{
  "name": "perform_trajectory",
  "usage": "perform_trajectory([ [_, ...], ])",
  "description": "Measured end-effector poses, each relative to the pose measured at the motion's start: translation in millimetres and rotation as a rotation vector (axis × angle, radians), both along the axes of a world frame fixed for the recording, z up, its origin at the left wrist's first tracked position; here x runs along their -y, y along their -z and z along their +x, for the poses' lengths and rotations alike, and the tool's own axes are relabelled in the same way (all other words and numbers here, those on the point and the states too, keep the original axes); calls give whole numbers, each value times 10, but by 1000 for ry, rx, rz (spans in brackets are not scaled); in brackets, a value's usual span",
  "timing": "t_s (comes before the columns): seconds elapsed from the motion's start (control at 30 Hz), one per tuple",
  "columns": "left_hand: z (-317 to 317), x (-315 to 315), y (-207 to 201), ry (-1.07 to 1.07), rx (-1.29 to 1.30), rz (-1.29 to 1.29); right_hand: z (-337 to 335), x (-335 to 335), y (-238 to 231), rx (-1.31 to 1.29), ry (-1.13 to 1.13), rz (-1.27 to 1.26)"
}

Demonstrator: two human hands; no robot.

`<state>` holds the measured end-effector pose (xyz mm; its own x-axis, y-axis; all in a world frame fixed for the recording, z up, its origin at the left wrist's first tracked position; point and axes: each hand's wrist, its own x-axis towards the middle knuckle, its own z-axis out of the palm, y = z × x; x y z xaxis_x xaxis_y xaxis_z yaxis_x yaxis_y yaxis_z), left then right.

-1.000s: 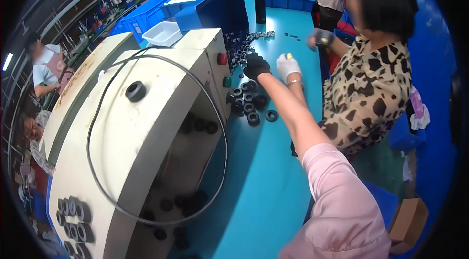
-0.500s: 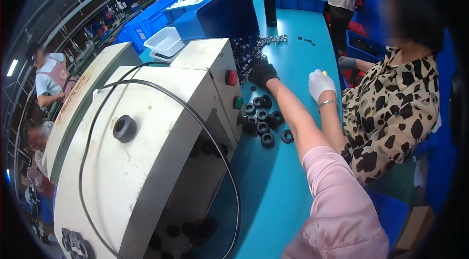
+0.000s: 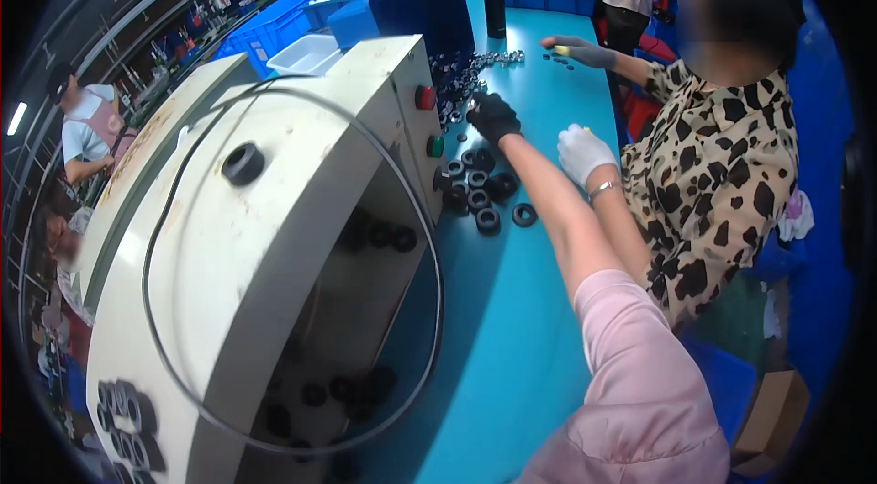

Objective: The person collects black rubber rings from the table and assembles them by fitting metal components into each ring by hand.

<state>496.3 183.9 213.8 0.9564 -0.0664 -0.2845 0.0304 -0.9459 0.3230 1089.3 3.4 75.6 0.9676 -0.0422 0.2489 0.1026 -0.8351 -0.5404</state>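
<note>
My right hand (image 3: 494, 119), in a black glove, reaches far forward over the teal table. Its fingers are curled closed at the edge of a heap of small shiny metal parts (image 3: 454, 108). A pale glint shows at the fingertips, too small to name. Nearer me, beside the machine, lies a cluster of black rings (image 3: 478, 200), with one ring (image 3: 523, 215) a little apart on the right. My left hand is out of view.
A cream machine (image 3: 301, 173) with red and green buttons, a looping black cable (image 3: 438, 301) and black rings inside fills the left. Close on the right, a co-worker has a white-gloved hand (image 3: 585, 155) and a grey-gloved hand (image 3: 585, 51) over the table. A black bottle (image 3: 494, 7) stands beyond.
My right hand now shows its fingers curled beside the metal parts. The co-worker's grey-gloved hand has come out over the small dark pieces. The whole view has shifted slightly.
</note>
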Motion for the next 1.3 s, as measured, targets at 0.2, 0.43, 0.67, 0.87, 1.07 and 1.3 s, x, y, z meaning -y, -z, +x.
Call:
perform_trajectory([
  [0.2, -859, -80, 529, 78, 190, -85, -933, -400, -336, 264, -275, 310],
  [0.43, -1135, -182, 573, 161, 384, -134, -3488, -706, -522, 248, -970, 442],
  [0.67, -1935, -237, 818, 174, 477, -84, -5729, -939, -187, 183, -1259, 275],
  [0.87, -2574, -211, 911, 21, 649, -113, -6705, -1244, -32, 245, -1344, -57],
  [1.07, -2780, -261, 1014, -257, 938, -273, -6997, -1523, -61, 400, -1323, -203],
  [1.3, -2735, -605, 1170, -760, 1120, -311, -7056, -1770, -42, 535, -1424, -63],
])
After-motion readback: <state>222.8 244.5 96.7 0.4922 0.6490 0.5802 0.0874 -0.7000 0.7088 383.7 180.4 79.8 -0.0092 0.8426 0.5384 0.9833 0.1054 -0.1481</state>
